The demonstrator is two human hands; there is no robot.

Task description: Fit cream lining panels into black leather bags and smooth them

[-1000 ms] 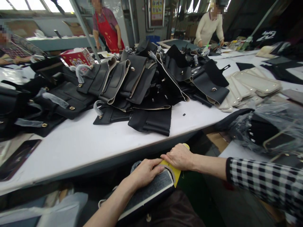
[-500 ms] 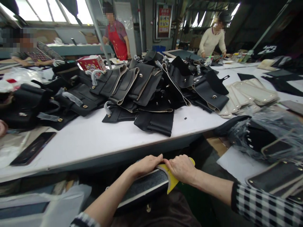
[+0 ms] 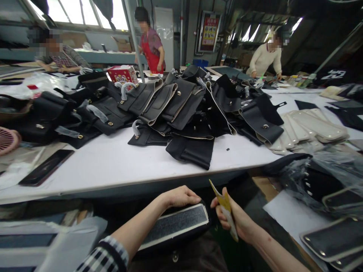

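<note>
On my lap lies a black leather bag [image 3: 198, 229], with a dark grey panel [image 3: 177, 223] edged by a pale border facing up. My left hand [image 3: 183, 196] is closed over the far rim of this bag near its right end. A metal clasp [image 3: 175, 257] shows on the bag's near side. My right hand [image 3: 235, 217], just right of the bag and apart from it, grips a thin yellow curved piece [image 3: 225, 207]. That piece is seen nearly edge-on, and its exact kind is unclear.
Black leather bags [image 3: 170, 102] are heaped on the white table [image 3: 113, 162]. A phone [image 3: 47, 166] lies at the left. Pale panels [image 3: 309, 126] are stacked right, above dark panels [image 3: 331, 238] and plastic film. Several co-workers, one in a red apron [image 3: 149, 54], are beyond.
My right hand has drawn the yellow piece off the bag's right end and turned it edge-on. My left hand stays on the rim. The camera view has shifted slightly.
</note>
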